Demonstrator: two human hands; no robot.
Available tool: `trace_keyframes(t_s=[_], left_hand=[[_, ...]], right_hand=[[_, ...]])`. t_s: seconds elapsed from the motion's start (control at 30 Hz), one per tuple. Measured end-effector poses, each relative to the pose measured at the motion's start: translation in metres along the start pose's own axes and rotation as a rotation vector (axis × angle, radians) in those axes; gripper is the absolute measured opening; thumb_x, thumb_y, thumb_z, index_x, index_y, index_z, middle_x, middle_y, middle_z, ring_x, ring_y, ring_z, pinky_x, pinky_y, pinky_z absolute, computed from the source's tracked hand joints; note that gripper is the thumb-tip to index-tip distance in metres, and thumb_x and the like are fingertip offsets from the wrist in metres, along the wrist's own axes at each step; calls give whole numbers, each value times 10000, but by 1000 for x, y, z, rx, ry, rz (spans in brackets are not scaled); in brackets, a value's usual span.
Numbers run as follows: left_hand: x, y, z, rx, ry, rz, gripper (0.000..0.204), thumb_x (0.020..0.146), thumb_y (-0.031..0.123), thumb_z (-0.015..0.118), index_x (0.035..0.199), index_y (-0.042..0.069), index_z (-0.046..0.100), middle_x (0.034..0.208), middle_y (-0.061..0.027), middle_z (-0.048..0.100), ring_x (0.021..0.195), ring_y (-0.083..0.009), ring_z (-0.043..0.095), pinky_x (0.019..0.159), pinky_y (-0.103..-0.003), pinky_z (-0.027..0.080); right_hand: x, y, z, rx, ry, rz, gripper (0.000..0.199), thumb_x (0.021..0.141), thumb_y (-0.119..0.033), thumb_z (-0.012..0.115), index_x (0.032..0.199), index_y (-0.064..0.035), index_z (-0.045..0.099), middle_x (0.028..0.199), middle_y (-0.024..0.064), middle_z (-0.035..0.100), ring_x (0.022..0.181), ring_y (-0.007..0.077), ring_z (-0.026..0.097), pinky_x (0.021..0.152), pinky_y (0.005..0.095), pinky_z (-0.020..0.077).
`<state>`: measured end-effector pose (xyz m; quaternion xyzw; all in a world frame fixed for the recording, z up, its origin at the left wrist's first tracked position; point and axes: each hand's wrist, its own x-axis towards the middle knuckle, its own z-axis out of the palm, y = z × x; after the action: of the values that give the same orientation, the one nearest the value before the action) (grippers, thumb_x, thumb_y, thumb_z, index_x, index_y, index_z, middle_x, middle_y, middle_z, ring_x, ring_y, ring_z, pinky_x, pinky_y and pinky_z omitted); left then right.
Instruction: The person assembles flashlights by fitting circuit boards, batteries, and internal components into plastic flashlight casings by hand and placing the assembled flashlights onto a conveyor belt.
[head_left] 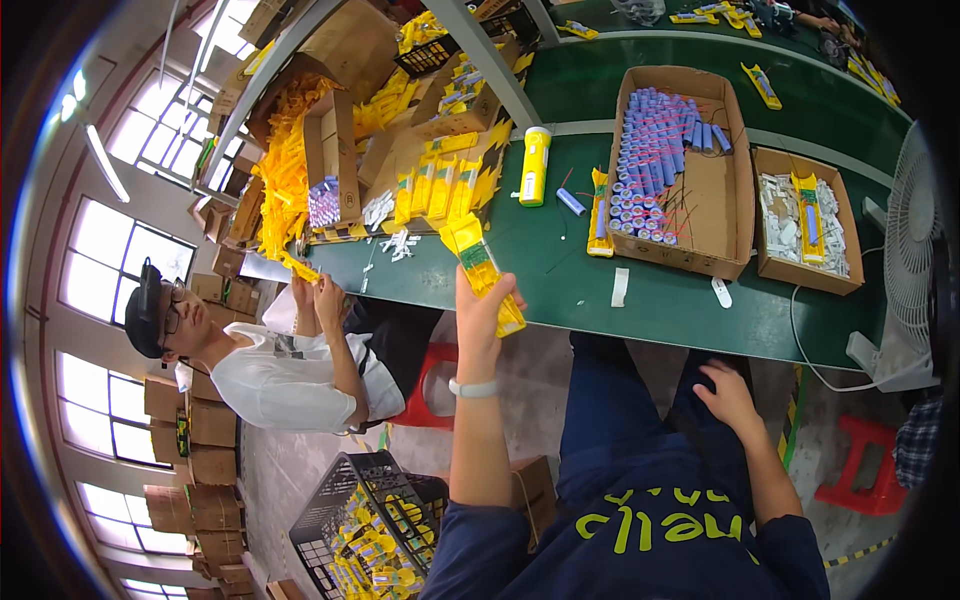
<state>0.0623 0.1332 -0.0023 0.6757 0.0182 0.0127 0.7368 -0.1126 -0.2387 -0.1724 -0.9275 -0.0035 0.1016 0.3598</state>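
My left hand is closed around a yellow flashlight half shell with a green circuit board in it, raised in front of the table edge. My right hand lies on my thigh, fingers spread and holding nothing. Beyond the table edge a whole yellow flashlight rests on the green table, with a single purple battery cell beside it. Another yellow half shell leans against a cardboard box of purple cells with red wires.
Right of that box are a carton of small white parts and a white fan. Yellow shells are heaped at the far left. A co-worker sits left, handling a yellow part. A black crate stands on the floor.
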Motion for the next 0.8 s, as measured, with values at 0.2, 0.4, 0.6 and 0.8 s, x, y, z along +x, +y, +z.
trace_keyframes(t_s=[0.2,0.4,0.6,0.8], left_hand=[[-50,32,47,-632,-222,-18,640,1005,611,230,1380,111,369,957,-147,557,815,-270,588,759,-447,509],[-81,22,92,-645,-217,-37,568,1043,508,235,1253,36,472,1051,-138,611,980,-272,615,872,-414,510],[-96,2,111,-503,-284,91,423,1067,398,268,1382,117,301,1123,-101,536,1023,-190,563,923,-343,472],[-101,-4,116,-332,-263,143,428,1073,352,259,1405,82,266,1119,-75,504,999,-134,520,922,-296,437]], right_hand=[[16,-181,-83,630,125,-516,177,837,-30,690,1011,-19,715,870,100,669,742,166,637,648,275,499],[27,-256,-89,531,346,-582,193,795,-45,746,976,7,706,854,95,625,650,159,606,578,258,481],[26,-243,-71,379,476,-518,160,769,-28,760,895,34,682,786,92,560,597,162,567,546,269,463],[30,-241,-65,481,458,-433,55,824,44,681,867,56,649,783,73,543,612,120,533,537,243,428]])
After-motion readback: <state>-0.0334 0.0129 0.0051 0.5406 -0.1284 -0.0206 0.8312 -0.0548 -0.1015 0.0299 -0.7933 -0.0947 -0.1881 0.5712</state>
